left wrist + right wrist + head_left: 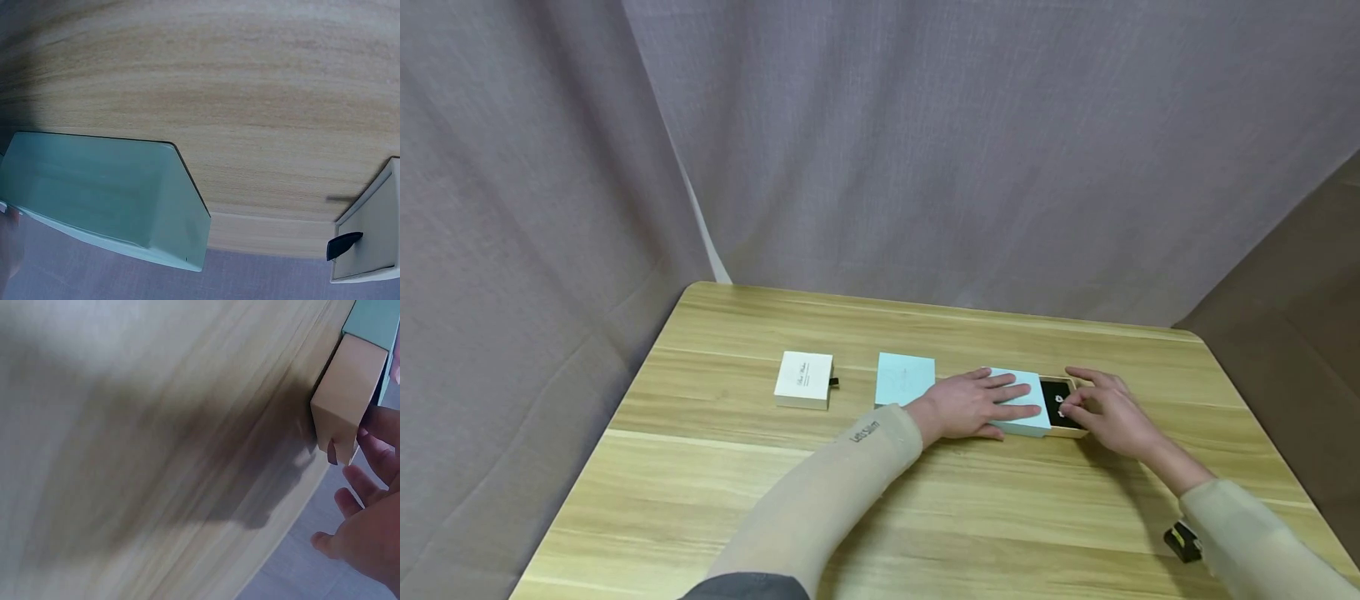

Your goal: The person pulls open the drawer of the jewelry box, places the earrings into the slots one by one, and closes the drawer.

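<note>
My left hand (973,406) lies spread flat on the light blue sleeve of a small box (1035,392), pressing its top. From the sleeve's right end a tan drawer (1066,432) (350,375) is partly slid out, a black pad (1051,397) inside. On the pad sits a small silvery jewelry piece (1059,399). Over the drawer, my right hand (1112,417) (369,537) pinches a second small silvery jewelry piece (1062,411) between thumb and index finger. Its exact shape is too small to tell. In the right wrist view, the fingertips are partly hidden behind the drawer.
Left of the sleeve stands another light blue box (905,377) (94,187), closed, near my left wrist. Farther left is a white box (803,375) (378,219) with a black pull tab (834,382) (344,245). Grey curtains (925,150) hang behind the wooden table (737,492).
</note>
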{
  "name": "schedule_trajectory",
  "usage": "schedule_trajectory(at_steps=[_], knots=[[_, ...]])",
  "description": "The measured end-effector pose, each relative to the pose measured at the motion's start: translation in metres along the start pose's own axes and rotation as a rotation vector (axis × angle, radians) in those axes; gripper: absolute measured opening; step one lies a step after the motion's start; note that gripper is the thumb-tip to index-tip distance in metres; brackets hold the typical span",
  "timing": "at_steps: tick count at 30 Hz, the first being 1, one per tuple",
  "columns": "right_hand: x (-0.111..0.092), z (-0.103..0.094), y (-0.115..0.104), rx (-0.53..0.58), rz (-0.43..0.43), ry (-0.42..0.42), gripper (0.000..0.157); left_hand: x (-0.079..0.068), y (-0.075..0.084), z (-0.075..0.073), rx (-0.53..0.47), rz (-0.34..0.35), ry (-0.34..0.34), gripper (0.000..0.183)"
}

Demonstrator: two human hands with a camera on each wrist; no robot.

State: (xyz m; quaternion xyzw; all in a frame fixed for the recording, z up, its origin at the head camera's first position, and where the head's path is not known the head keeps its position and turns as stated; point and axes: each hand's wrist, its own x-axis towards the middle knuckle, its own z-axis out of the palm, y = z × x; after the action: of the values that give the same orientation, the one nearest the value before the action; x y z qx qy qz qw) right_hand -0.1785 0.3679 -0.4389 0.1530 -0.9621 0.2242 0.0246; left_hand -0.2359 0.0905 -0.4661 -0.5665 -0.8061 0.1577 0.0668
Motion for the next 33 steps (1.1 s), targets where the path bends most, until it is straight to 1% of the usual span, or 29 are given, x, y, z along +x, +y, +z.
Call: schedule_trajectory(at_steps=[6, 13, 18, 28, 33], knots=[[0.0016, -0.001, -0.0015, -0.067, -0.059, 0.028, 0.018, 0.0, 0.0002, -0.0004, 0.001, 0.0, -0.001, 0.067], [0.0026, 0.0007, -0.0002, -0.094, -0.103, 0.072, 0.021, -0.0001, 0.0003, -0.0004, 0.003, 0.002, -0.007, 0.067], [0.0019, 0.0024, 0.0002, -0.104, -0.102, 0.103, 0.022, -0.0007, 0.0, -0.0012, 0.001, 0.002, -0.008, 0.067], [0.0027, 0.0033, 0.0023, -0.169, -0.108, 0.122, 0.025, -0.0008, 0.0007, -0.0014, -0.009, 0.001, -0.008, 0.067], [0.0039, 0.0041, 0.0044, -0.197, -0.127, 0.135, 0.025, -0.0006, 0.0002, -0.0016, -0.002, -0.001, -0.01, 0.068]])
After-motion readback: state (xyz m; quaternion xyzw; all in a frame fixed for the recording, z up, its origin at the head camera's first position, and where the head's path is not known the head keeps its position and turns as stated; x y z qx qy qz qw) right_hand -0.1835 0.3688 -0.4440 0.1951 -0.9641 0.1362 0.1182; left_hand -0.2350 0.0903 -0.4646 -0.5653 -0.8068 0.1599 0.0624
